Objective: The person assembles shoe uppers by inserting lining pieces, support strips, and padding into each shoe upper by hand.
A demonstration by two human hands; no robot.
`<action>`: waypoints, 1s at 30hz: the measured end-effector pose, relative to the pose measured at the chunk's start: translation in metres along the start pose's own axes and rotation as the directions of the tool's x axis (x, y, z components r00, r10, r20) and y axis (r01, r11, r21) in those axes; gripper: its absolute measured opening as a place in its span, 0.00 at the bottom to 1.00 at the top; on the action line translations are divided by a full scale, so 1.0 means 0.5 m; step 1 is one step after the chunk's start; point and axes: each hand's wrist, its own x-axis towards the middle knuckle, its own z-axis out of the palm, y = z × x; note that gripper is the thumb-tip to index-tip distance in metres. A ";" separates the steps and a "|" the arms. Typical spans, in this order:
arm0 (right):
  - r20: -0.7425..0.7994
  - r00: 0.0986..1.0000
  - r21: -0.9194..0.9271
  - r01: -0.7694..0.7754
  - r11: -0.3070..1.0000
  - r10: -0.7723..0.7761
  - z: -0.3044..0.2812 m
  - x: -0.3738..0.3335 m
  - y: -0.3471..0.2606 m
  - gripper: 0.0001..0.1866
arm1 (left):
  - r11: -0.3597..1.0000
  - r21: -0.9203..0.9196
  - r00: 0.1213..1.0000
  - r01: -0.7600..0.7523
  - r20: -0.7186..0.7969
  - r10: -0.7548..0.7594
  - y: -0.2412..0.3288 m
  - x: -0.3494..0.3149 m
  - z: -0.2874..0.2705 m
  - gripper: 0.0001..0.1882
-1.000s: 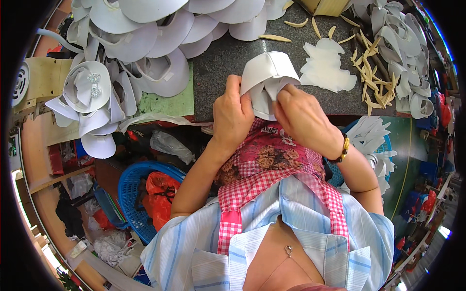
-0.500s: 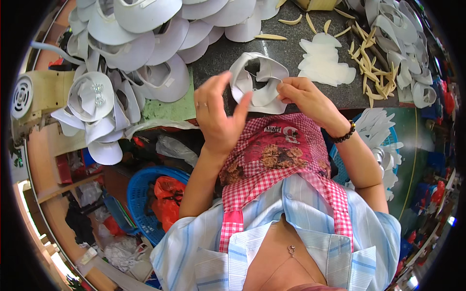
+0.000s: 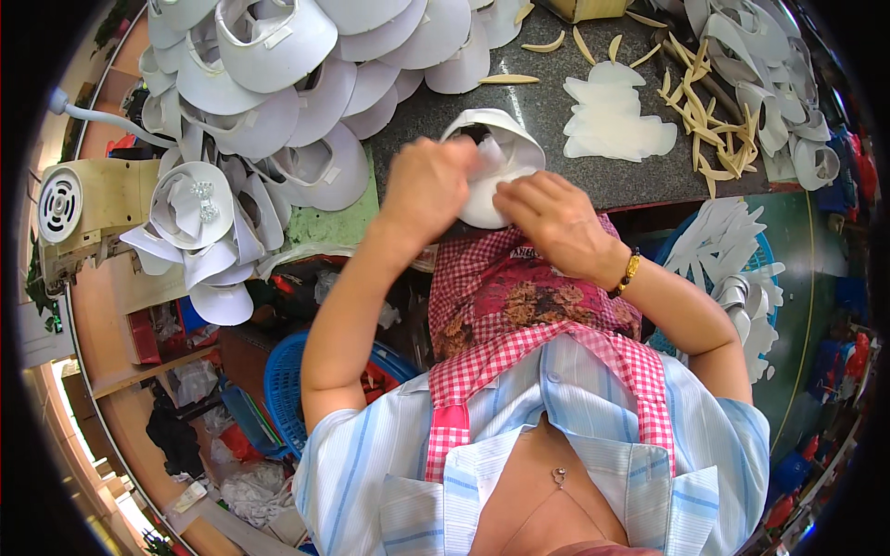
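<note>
On the dark worktop's front edge rests a white shoe upper [image 3: 483, 205], its rounded end toward me and its opening to the far side. My left hand [image 3: 422, 188] is closed at the left of the opening, fingers curled; its fingertips and a white flap between them are smeared by motion. From the right, my right hand [image 3: 559, 222] grips the upper's near right edge, fingers bent over it and thumb mostly hidden. To their right lies a stack of thin white cut pieces [image 3: 612, 116]. Beyond it are several beige crescent-shaped pieces [image 3: 709, 130].
A large heap of white uppers [image 3: 278, 46] covers the back left, and more uppers [image 3: 774, 79] lie at the far right. A cream machine [image 3: 116, 199] stands left beside uppers, one with a glittery ornament [image 3: 205, 201]. Below the worktop are blue baskets [image 3: 287, 389].
My left hand has gone from spread fingers to curled ones at the opening. The upper has turned, its rounded end now toward me, and my right hand has moved down along its edge.
</note>
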 end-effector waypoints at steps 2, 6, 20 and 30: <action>0.015 0.995 -0.108 0.103 0.989 -0.102 0.006 -0.005 -0.010 0.15 | 0.999 -0.028 0.998 0.019 0.063 -0.017 -0.010 0.033 -0.035 0.05; 0.077 0.994 -0.133 0.093 0.987 -0.083 -0.001 -0.004 -0.015 0.16 | 0.987 -0.109 0.959 -0.120 0.246 0.143 -0.016 0.061 -0.055 0.08; 0.161 0.802 0.440 -0.580 0.685 0.576 -0.035 0.073 0.030 0.25 | 0.899 0.309 0.928 -0.309 -0.110 0.357 0.015 -0.072 0.014 0.12; 0.231 0.833 0.264 -0.551 0.792 0.502 -0.033 0.081 0.040 0.16 | 0.953 0.249 0.977 -0.175 -0.074 0.199 0.017 -0.098 0.001 0.18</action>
